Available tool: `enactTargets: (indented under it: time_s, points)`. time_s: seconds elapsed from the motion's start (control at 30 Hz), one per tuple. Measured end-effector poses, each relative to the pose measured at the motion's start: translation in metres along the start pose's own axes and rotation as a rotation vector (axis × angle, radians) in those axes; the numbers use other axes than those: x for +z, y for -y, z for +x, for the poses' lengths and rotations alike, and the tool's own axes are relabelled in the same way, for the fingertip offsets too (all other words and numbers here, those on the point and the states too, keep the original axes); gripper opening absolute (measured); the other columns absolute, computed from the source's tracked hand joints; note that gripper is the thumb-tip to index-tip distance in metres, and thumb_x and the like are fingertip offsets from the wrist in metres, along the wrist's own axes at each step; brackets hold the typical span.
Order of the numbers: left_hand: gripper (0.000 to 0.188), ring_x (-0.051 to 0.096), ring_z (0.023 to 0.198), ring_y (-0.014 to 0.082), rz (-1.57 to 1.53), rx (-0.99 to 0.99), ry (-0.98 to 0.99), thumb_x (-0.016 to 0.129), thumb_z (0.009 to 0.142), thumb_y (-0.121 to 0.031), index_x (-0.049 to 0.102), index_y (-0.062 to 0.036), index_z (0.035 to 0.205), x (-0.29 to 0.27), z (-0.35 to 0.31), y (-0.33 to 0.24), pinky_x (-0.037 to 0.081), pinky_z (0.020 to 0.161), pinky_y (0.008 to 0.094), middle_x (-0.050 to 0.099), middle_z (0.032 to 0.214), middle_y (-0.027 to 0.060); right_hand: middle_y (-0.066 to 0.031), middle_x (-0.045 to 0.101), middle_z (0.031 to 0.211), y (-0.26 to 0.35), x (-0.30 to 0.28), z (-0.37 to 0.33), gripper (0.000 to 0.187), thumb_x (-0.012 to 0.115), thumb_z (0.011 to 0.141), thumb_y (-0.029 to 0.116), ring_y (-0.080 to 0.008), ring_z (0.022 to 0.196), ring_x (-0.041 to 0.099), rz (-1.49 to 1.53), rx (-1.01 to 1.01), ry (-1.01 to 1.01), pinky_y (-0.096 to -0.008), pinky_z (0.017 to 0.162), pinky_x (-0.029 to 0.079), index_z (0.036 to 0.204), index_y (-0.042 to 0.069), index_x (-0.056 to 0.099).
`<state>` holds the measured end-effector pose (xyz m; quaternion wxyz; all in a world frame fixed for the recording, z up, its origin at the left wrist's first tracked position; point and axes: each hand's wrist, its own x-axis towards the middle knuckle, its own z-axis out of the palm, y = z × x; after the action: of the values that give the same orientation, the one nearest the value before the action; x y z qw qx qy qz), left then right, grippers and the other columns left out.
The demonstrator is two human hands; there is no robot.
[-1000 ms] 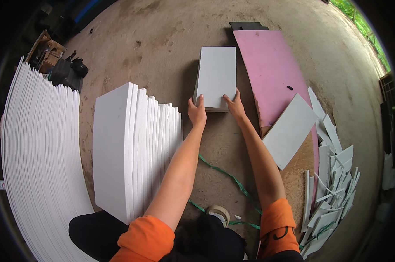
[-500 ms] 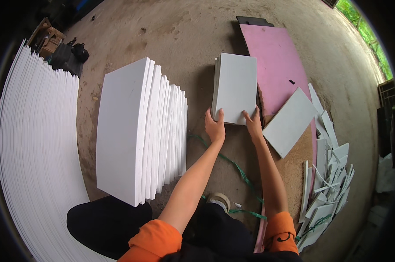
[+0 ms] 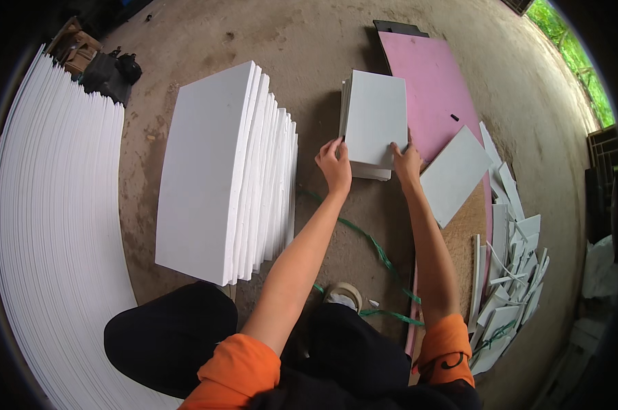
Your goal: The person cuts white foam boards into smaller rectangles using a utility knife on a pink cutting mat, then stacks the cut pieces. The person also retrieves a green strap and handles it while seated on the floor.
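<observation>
A short stack of white rectangular boards stands upright in front of me, its top board [image 3: 377, 116] facing me. My left hand [image 3: 335, 166] is closed on the near left edge of this board, thumb on the face and fingers behind the side. My right hand [image 3: 408, 162] grips the near right edge, its thumb flat on the face. Below the top board's near edge, the ends of the lower boards [image 3: 372, 173] show. Left of my forearm a big pile of larger white panels [image 3: 206, 171] leans in uneven steps.
A long pink board [image 3: 428, 89] lies right of the stack, with a loose white board [image 3: 458, 176] angled across it. White offcuts [image 3: 517, 273] heap beyond. Tall white sheets [image 3: 56, 225] line the far left. Green twine [image 3: 367, 239] and a tape roll [image 3: 343, 295] lie near my legs.
Both hands have moved away from me and up the stack's sides. The top board has shifted forward, so the lower boards' near ends now show. The whole view has tilted slightly.
</observation>
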<state>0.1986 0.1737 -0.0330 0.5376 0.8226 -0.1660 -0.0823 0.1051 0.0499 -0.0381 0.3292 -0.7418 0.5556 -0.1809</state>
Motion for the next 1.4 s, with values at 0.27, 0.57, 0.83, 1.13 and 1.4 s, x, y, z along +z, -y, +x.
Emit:
enactTargets:
  time_s: [0.27, 0.57, 0.83, 1.13, 1.4]
  points:
    - [0.037, 0.051, 0.108, 0.0256, -0.222, -0.157, 0.195, 0.040, 0.091, -0.029, 0.054, -0.0041, 0.114, -0.022, -0.004, 0.027, 0.038, 0.091, 0.0330, 0.055, 0.114, 0.0155, -0.0270, 0.050, 0.108, 0.014, 0.010, -0.025, 0.052, 0.060, 0.079, 0.029, -0.0400, 0.106, 0.045, -0.029, 0.159, 0.079, -0.0452, 0.093, 0.033, 0.110, -0.008, 0.041]
    - [0.040, 0.053, 0.105, 0.0242, -0.254, -0.173, 0.075, 0.038, 0.092, -0.032, 0.056, -0.0011, 0.111, -0.028, -0.005, 0.011, 0.039, 0.089, 0.0316, 0.057, 0.110, 0.0165, -0.0290, 0.051, 0.109, 0.024, -0.002, -0.021, 0.058, 0.063, 0.077, 0.028, -0.0400, 0.102, 0.051, 0.150, 0.141, 0.211, -0.0406, 0.085, 0.041, 0.112, -0.010, 0.038]
    - [0.038, 0.054, 0.084, 0.0204, -0.395, -0.169, -0.054, 0.050, 0.088, -0.032, 0.059, 0.0054, 0.090, -0.029, -0.001, -0.067, 0.040, 0.077, 0.0299, 0.056, 0.086, 0.0117, -0.0084, 0.057, 0.081, 0.055, -0.072, -0.004, 0.042, 0.063, 0.074, 0.041, -0.0160, 0.066, 0.054, 0.722, 0.417, 0.481, -0.0281, 0.054, 0.044, 0.094, 0.004, 0.058]
    - [0.048, 0.043, 0.109, 0.0194, -0.969, -0.123, 0.202, 0.030, 0.093, -0.037, 0.048, 0.0026, 0.114, -0.051, -0.043, -0.164, 0.030, 0.096, 0.0323, 0.046, 0.113, 0.0101, -0.0052, 0.056, 0.082, 0.076, -0.164, -0.047, 0.040, 0.056, 0.081, 0.034, -0.0116, 0.067, 0.054, 0.986, 0.328, 0.324, -0.0235, 0.057, 0.044, 0.102, 0.001, 0.056]
    - [0.054, 0.033, 0.118, 0.0278, -1.012, -0.066, 0.469, 0.032, 0.092, -0.038, 0.027, 0.0014, 0.129, -0.169, -0.077, -0.258, 0.027, 0.099, 0.0377, 0.030, 0.126, 0.0191, -0.0067, 0.058, 0.095, 0.116, -0.213, -0.127, 0.038, 0.054, 0.083, 0.031, -0.0139, 0.081, 0.058, 1.246, 0.128, 0.073, -0.0254, 0.070, 0.047, 0.107, 0.001, 0.052]
